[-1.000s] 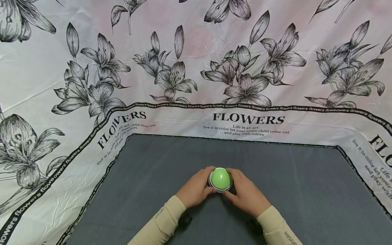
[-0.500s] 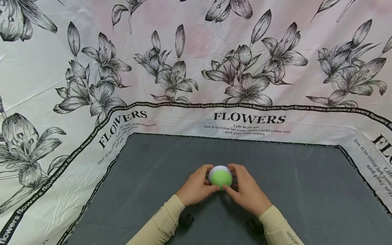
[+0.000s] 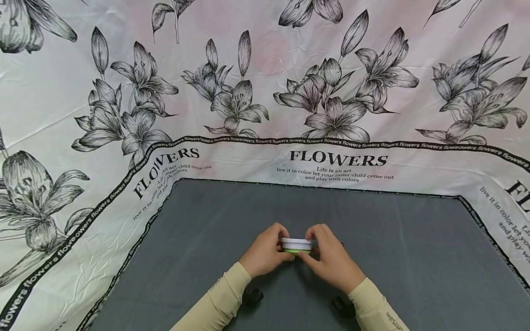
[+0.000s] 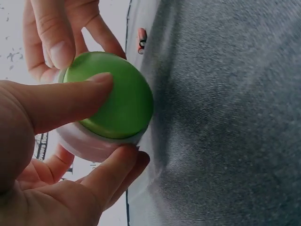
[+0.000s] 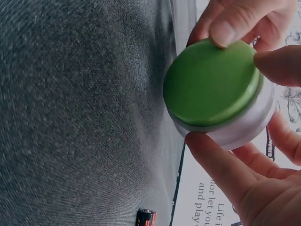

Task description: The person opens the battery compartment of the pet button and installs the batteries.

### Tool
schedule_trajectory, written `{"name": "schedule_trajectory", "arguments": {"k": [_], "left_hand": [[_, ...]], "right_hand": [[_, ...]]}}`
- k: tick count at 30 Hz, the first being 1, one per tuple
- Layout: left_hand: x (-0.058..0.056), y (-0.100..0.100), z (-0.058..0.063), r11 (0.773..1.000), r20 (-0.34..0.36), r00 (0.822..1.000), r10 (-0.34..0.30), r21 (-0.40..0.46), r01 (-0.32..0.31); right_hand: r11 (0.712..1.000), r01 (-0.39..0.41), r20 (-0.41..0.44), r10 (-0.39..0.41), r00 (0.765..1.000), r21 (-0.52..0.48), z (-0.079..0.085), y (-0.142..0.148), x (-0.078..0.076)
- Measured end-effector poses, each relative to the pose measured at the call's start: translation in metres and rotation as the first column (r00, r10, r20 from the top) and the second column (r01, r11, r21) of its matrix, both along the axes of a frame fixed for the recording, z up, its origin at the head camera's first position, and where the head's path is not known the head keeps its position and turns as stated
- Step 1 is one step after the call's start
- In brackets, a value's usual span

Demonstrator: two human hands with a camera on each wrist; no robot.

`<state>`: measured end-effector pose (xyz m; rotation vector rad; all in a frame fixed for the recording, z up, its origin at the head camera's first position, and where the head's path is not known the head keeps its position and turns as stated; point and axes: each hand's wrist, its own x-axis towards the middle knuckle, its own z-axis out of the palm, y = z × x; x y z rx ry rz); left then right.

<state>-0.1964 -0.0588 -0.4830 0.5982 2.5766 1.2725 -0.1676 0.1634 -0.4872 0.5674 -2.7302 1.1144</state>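
Between both hands is a round push button (image 3: 296, 244) with a green domed top and a white base. It is tipped on its side, so the head view shows mostly the white rim, with a strip of green below. My left hand (image 3: 262, 250) grips its left side; in the left wrist view the left thumb (image 4: 80, 96) lies across the green dome (image 4: 124, 101). My right hand (image 3: 333, 257) holds the right side, fingers around the white base (image 5: 244, 125) and thumb (image 5: 277, 66) at the dome's edge. The base's underside is hidden from the wrist views.
A red-and-black battery (image 5: 146, 217) lies on the grey cloth (image 3: 227, 207), beyond the right hand. White flower-printed fabric (image 3: 248, 161) borders the cloth and rises behind it. Dark wrist cameras (image 3: 253, 297) hang below both sleeves.
The push button has been tilted toward the person: its green dome faced up earlier and now points toward the person, with the white base's side showing. Both hands keep their hold.
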Motion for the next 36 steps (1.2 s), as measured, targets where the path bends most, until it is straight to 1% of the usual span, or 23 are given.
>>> {"name": "schedule_trajectory", "arguments": {"k": [4, 6, 9, 13, 16, 19, 21, 24, 27, 31, 36], "left_hand": [[-0.001, 0.000, -0.002, 0.997, -0.076, 0.997, -0.029, -0.074, 0.024], [-0.002, 0.001, -0.004, 0.994, -0.095, 0.994, -0.045, -0.100, 0.035], [-0.002, 0.001, -0.006, 0.991, -0.092, 0.994, -0.056, -0.129, 0.044], [-0.001, 0.002, -0.007, 0.988, -0.075, 0.995, -0.062, -0.144, 0.051], [0.000, 0.002, -0.006, 0.988, -0.054, 0.996, -0.065, -0.141, 0.057], [0.001, 0.003, -0.006, 0.989, -0.028, 0.997, -0.072, -0.134, 0.068], [0.002, 0.003, -0.006, 0.989, -0.017, 0.997, -0.078, -0.127, 0.076], [0.003, 0.003, -0.005, 0.988, -0.017, 0.996, -0.085, -0.133, 0.082], [0.003, 0.003, -0.004, 0.987, -0.024, 0.996, -0.089, -0.139, 0.085], [0.002, 0.003, -0.004, 0.986, -0.024, 0.996, -0.092, -0.144, 0.087], [0.001, 0.003, -0.005, 0.984, -0.023, 0.995, -0.094, -0.154, 0.089]], "right_hand": [[0.999, -0.021, -0.030, 0.022, 0.999, 0.045, -0.002, 0.000, 0.000], [0.997, -0.032, -0.031, 0.034, 0.999, 0.063, -0.003, 0.001, 0.000], [0.995, -0.046, -0.010, 0.047, 0.999, 0.085, -0.003, 0.001, 0.001], [0.992, -0.061, 0.010, 0.061, 0.998, 0.112, -0.003, 0.000, 0.002], [0.987, -0.082, -0.004, 0.084, 0.996, 0.138, -0.003, 0.000, 0.002], [0.977, -0.116, -0.026, 0.123, 0.992, 0.179, -0.002, 0.000, 0.003], [0.969, -0.132, -0.026, 0.140, 0.990, 0.207, -0.001, 0.000, 0.004], [0.966, -0.135, 0.006, 0.137, 0.991, 0.221, 0.002, 0.001, 0.005], [0.967, -0.117, 0.009, 0.118, 0.993, 0.227, 0.005, 0.001, 0.007], [0.967, -0.096, -0.051, 0.111, 0.993, 0.234, 0.007, -0.002, 0.007], [0.963, -0.101, -0.125, 0.136, 0.983, 0.249, 0.008, -0.004, 0.008]]}}
